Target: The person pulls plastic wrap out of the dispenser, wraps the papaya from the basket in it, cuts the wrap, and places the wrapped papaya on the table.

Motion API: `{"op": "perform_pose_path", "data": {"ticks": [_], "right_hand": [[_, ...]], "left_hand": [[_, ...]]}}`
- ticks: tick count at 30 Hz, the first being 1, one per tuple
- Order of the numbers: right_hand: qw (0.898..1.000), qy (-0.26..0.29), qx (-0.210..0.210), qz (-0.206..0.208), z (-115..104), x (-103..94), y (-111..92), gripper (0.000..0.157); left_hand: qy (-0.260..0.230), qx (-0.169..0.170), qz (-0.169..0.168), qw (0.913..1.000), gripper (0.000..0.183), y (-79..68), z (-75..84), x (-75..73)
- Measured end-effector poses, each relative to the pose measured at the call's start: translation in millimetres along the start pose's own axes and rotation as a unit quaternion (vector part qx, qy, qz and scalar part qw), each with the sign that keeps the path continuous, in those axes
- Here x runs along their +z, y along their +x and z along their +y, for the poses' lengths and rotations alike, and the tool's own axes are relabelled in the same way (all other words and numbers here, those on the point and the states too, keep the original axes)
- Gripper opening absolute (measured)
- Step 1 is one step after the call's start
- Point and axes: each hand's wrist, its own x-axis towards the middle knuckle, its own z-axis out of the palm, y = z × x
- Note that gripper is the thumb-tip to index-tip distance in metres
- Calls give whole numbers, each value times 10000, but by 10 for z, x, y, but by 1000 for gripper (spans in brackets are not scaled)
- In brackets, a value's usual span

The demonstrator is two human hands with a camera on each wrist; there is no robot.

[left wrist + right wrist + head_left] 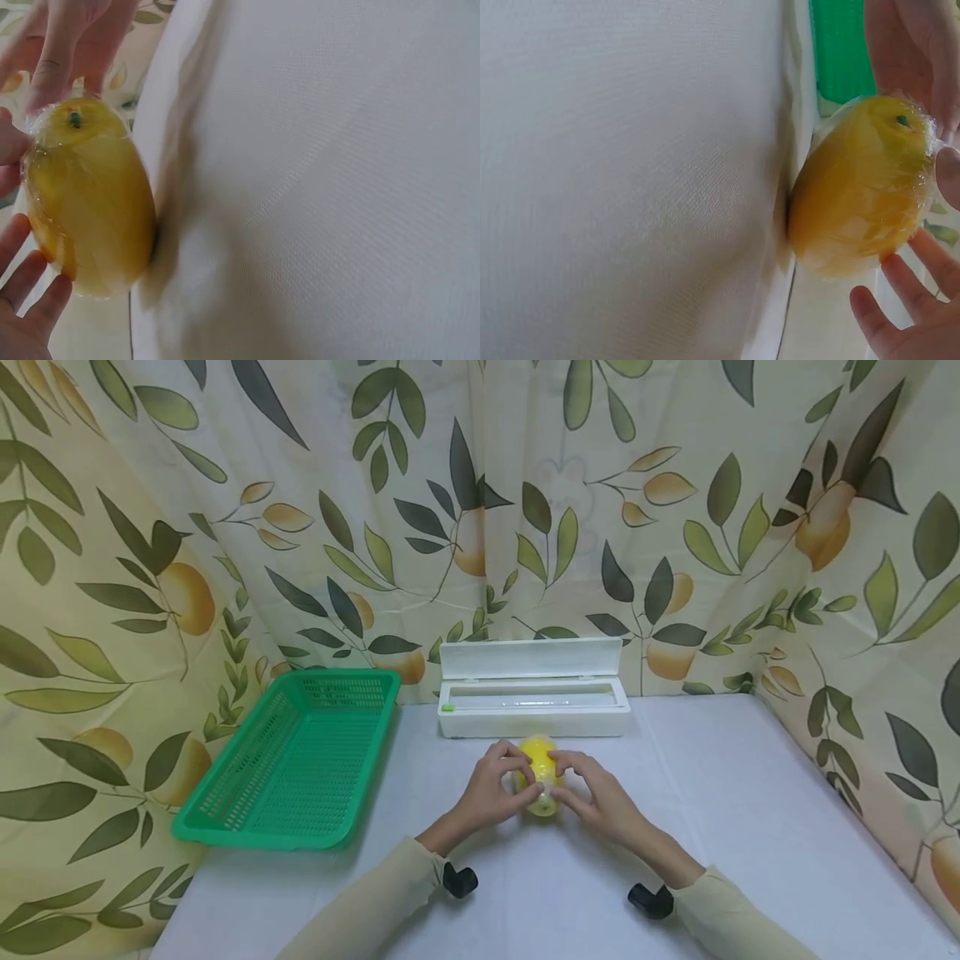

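Observation:
A yellow oval fruit [537,748] wrapped in clear cling film lies on the white table between both hands. A small green stem spot shows at one end of the fruit [112,195] in the left wrist view. My left hand [491,787] holds it from the left, thumb at the gathered film on the near end and fingers curved over the side. From the right, my right hand [600,795] holds it likewise, its thumb close to the left one. In the right wrist view, loose film crinkles around the fruit [859,191] near the thumb, and fingertips touch its side.
A white cling film dispenser [534,724] with its lid raised stands just beyond the hands. To the left sits a green perforated basket [315,768]. A leaf-patterned curtain [495,602] encloses the back and sides of the white-covered table [750,827].

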Motion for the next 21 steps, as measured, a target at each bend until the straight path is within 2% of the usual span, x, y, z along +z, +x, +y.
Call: {"op": "perform_pose_path", "data": {"ticks": [6, 13, 21], "right_hand": [[9998, -184, -66, 49, 38, -7, -28, 25], [9984, -327, -260, 393, 81, 9, 27, 23], [9994, -97, 244, 207, 93, 31, 49, 24]], "left_hand": [[-166, -249, -64, 9995, 15, 11, 1, 6], [-131, 162, -70, 9998, 6, 10, 26, -7], [24, 321, -29, 9995, 10, -38, -43, 9]]}}
